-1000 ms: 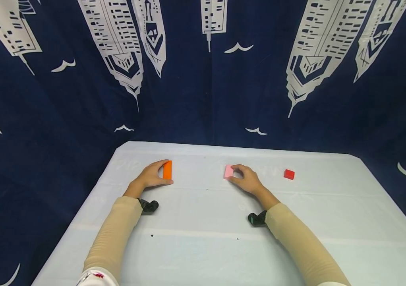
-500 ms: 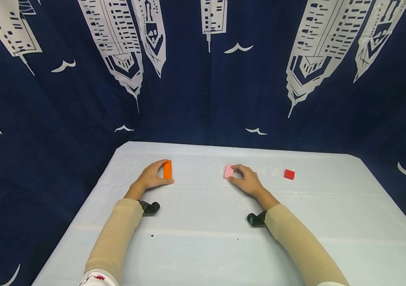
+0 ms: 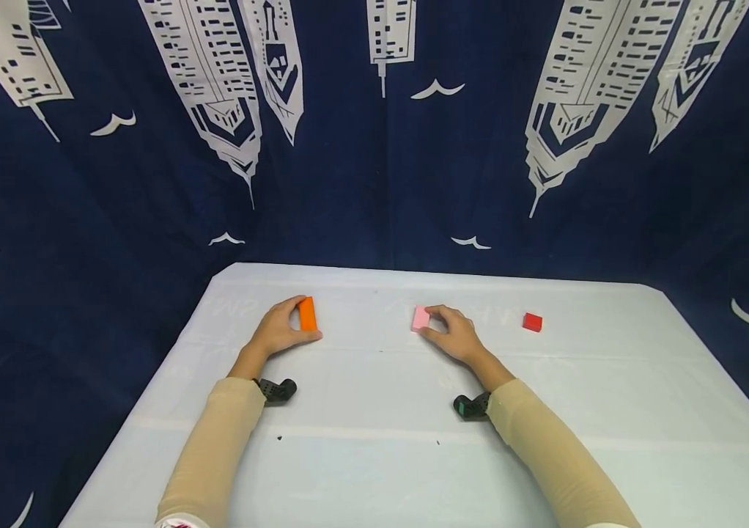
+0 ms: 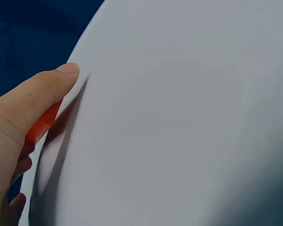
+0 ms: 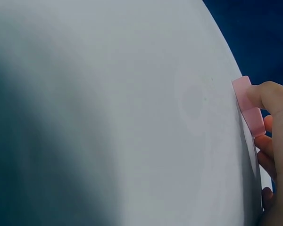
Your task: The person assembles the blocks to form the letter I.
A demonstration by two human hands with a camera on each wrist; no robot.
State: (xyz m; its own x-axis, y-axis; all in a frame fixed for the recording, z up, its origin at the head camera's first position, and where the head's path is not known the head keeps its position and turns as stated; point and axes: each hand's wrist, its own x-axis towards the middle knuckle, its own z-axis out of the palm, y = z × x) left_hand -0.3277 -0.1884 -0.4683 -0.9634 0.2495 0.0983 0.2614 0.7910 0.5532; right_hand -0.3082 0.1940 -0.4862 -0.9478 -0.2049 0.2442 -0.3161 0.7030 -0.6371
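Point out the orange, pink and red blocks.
Orange block (image 3: pixel 308 314), head view: middle of its visible face.
Pink block (image 3: pixel 419 318), head view: middle of its exposed part.
Red block (image 3: pixel 532 322), head view: middle of its body.

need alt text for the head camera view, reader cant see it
A person's left hand grips an orange block and their right hand a pink block at a white table. A red block sits to the right, untouched; behind hangs navy cloth printed with white buildings.
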